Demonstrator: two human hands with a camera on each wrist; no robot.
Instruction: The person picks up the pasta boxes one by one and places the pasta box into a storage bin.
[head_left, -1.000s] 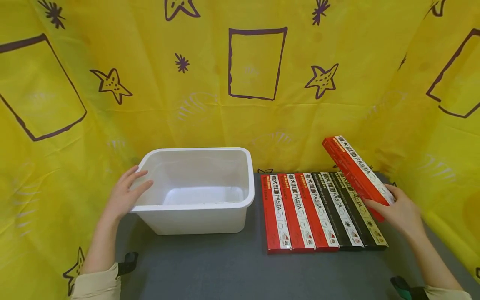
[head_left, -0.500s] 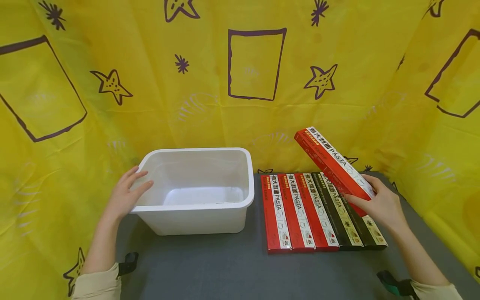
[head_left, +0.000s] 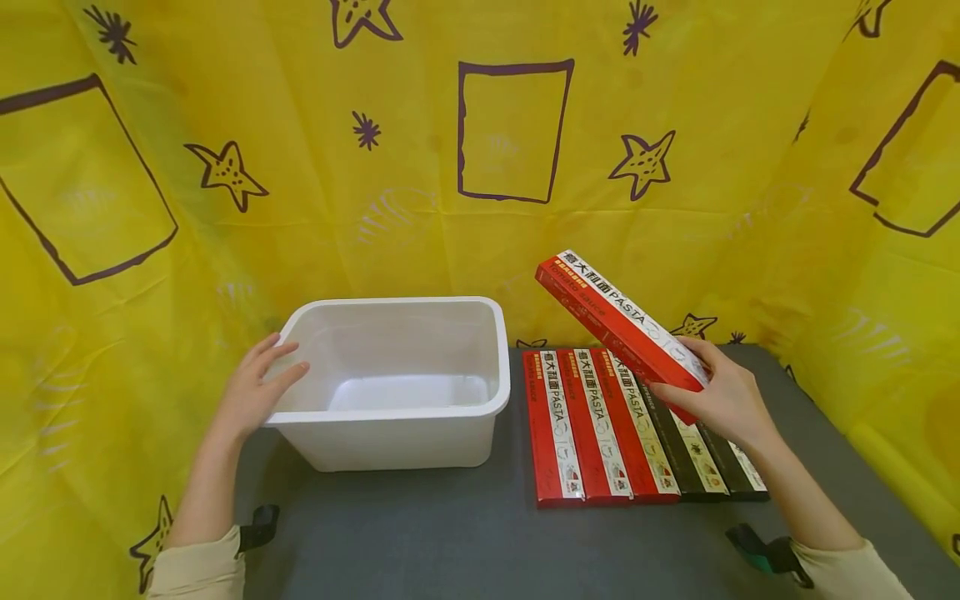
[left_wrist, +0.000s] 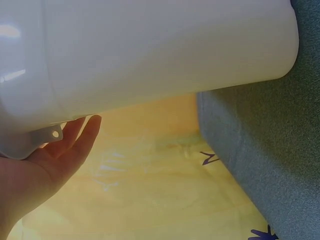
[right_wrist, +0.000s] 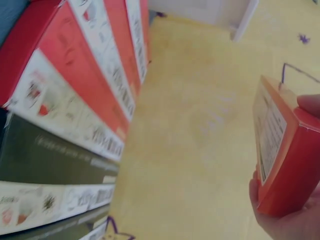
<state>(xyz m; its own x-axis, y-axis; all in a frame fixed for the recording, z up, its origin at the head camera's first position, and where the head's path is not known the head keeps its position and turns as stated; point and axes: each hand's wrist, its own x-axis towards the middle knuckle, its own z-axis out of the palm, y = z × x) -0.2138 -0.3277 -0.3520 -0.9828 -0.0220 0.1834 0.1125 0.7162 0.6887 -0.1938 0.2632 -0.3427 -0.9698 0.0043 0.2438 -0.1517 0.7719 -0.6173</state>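
Observation:
A red tomato-sauce pasta box (head_left: 615, 325) is in my right hand (head_left: 723, 396), gripped at its near end between thumb and fingers. It is tilted, with its far end raised, above a row of boxes. That same held box (right_wrist: 285, 145) appears at the right of the right wrist view. My left hand (head_left: 258, 383) holds the left rim of a white plastic bin (head_left: 397, 442), its thumb over the inside. The left wrist view shows some fingers of the left hand (left_wrist: 55, 165) against the outside of the bin (left_wrist: 165, 55).
Beside the bin's right side lies a row of pasta boxes, red ones (head_left: 551, 467) on the left and black ones (head_left: 678, 454) on the right. They rest on a dark grey table (head_left: 420, 542). A yellow patterned cloth (head_left: 405, 167) hangs behind and at both sides.
My right hand has carried the red pasta box leftwards, from over the right end of the row toward the bin. The left hand and bin stay in place.

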